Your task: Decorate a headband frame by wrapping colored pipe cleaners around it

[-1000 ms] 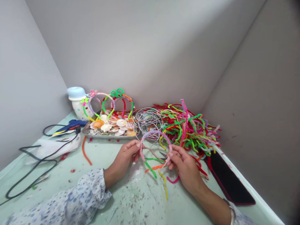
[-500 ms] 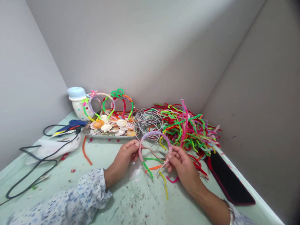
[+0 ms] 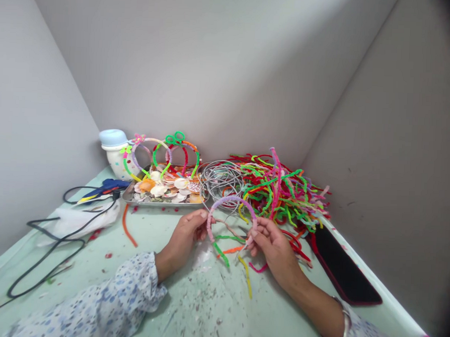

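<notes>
Between my hands is an arched headband (image 3: 231,200) wrapped in lilac and pink pipe cleaner, with a green stretch at its left end. My left hand (image 3: 187,236) pinches its left side between thumb and fingers. On the other side, my right hand (image 3: 270,247) grips the right leg, whose end partly hides behind the fingers. Below and behind the band lie loose pipe cleaner pieces: a green one (image 3: 229,238), an orange one (image 3: 233,250), a yellow one (image 3: 247,279) and a magenta one (image 3: 258,269).
At the back, a metal tray (image 3: 164,204) of seashells sits below several finished headbands (image 3: 151,140). Beside it are a wire coil (image 3: 222,181) and a heap of pipe cleaners (image 3: 283,191). A white jar (image 3: 117,156), black cable (image 3: 43,242) and blue-handled tool (image 3: 114,185) lie left; a black mat (image 3: 347,268), right.
Both hands keep their hold on the headband, which stays nearly in place. The whole view has shifted very slightly.
</notes>
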